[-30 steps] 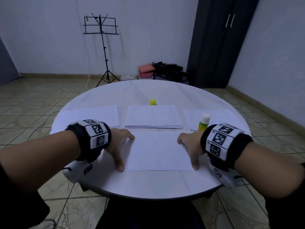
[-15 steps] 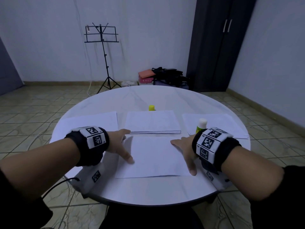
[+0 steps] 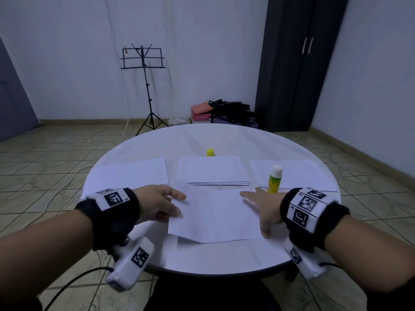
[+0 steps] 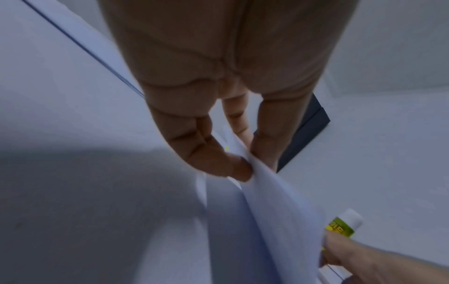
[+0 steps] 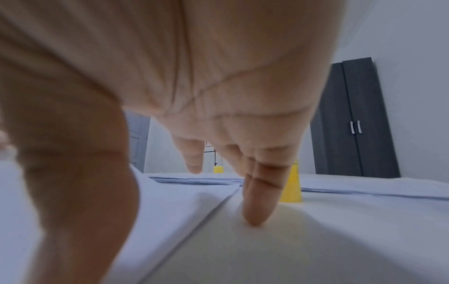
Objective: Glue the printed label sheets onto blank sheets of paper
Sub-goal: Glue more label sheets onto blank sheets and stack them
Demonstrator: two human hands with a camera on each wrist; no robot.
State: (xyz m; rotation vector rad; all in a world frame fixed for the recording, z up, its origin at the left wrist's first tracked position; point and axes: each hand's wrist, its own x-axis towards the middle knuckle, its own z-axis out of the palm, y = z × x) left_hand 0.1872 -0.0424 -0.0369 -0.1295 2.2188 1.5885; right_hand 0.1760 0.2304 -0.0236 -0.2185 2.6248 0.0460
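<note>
On the left of our round white table (image 3: 224,140) lies a flat stack of white paper (image 3: 132,173), long side running left to right. Our left hand (image 3: 157,205) pinches the left edge of the single white sheet (image 3: 215,216) at the table's near middle between thumb (image 4: 218,163) and fingers, and that edge is raised off the top while the rest lies flat; the sheet's long axis runs left to right, slightly skewed. A second sheet edge shows just under its near side. Behind it sits the middle stack of white sheets (image 3: 213,169), squared to us, with a small yellow cap (image 3: 210,152) standing just past its far edge. Our right hand (image 3: 262,205) rests spread on the single sheet's right edge, fingers straight, a fingertip (image 5: 255,217) down on the table just beside the paper. Right behind that hand the white-topped yellow-green glue stick (image 3: 274,179) stands upright at the near left corner of the right-hand stack of sheets (image 3: 298,173). Whether any sheet carries print we cannot tell.
</note>
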